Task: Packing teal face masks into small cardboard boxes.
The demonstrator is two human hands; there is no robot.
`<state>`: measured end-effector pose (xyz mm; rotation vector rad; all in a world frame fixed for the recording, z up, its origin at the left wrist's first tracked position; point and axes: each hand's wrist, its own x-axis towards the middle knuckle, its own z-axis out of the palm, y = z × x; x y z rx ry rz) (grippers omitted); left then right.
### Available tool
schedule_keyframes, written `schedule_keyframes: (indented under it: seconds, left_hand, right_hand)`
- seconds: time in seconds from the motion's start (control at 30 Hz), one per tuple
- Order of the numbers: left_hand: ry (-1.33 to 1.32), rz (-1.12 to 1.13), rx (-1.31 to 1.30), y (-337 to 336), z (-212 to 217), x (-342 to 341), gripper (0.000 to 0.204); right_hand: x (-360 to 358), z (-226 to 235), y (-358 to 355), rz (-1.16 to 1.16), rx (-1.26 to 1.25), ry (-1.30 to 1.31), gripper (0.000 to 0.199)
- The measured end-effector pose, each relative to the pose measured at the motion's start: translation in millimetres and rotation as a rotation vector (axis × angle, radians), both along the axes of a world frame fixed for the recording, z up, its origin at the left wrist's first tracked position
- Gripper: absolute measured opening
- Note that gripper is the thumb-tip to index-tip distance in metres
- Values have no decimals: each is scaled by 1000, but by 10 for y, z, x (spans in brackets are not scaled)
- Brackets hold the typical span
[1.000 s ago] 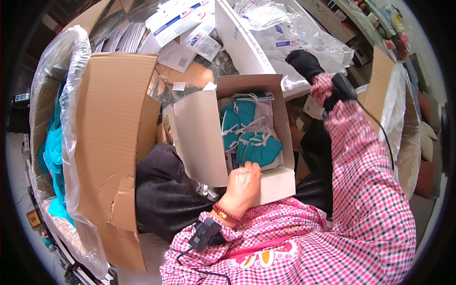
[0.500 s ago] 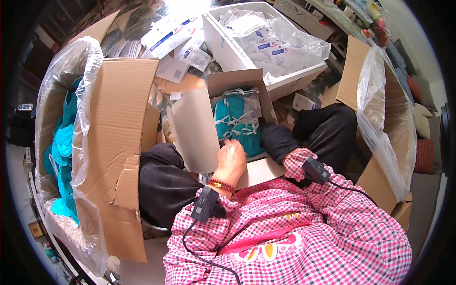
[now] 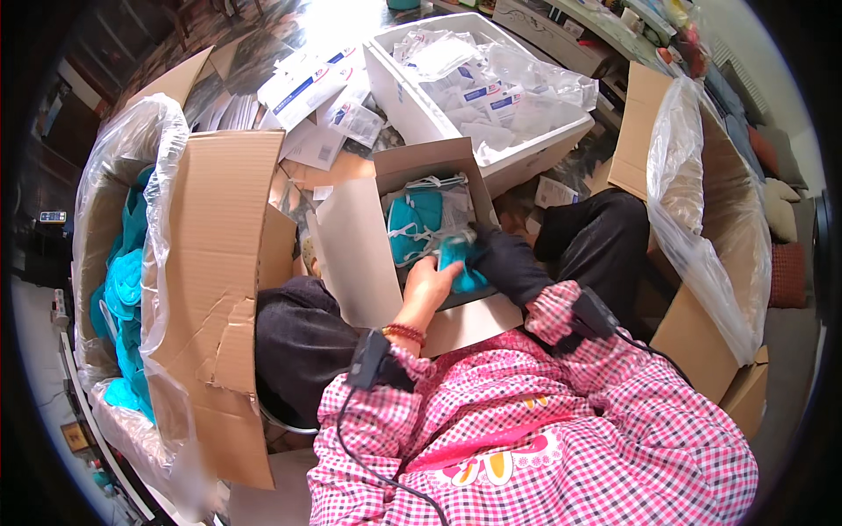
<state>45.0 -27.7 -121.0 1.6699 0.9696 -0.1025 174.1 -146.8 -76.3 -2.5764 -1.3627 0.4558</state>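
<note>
An open box (image 3: 358, 254) of grey-white card stands between my legs with its flaps folded out. Inside lie teal face masks (image 3: 415, 219) with white straps, beside some clear wrapping. My bare left hand (image 3: 428, 285), at the near left of the box, pinches one teal mask (image 3: 453, 252), slightly blurred, between thumb and fingers. From the right my right hand (image 3: 509, 266), in a black glove, closes on the right side of that same mask. Its fingertips are dark and partly hidden.
On the left, a plastic-lined carton (image 3: 210, 289) holds more teal masks (image 3: 124, 280). Another lined carton (image 3: 719, 219) stands on the right. Beyond the box, a white foam crate (image 3: 421, 101) is full of clear packets, next to flat white boxes (image 3: 303, 92) on the floor.
One teal mask has been lifted from the near part of the box and now sits between my two hands. My left hand has turned and moved slightly. The view has shifted a little.
</note>
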Motion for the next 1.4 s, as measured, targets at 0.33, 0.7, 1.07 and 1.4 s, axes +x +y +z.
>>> schedule_keyframes:
  seconds: [0.33,0.7,1.07,1.4]
  left_hand:
    - [-510,207,-726,-296,634,-108,39]
    - [30,-35,1231,292,438,127,33]
    - [334,-210,1313,430,200,273,36]
    - [241,-232,1125,352,231,264,26]
  right_hand:
    - [114,268,-356,-597,526,1135,31]
    - [231,300,-430,-120,319,484,29]
    - [96,319,-417,-84,235,294,35]
    - [171,326,-449,-288,203,111,31]
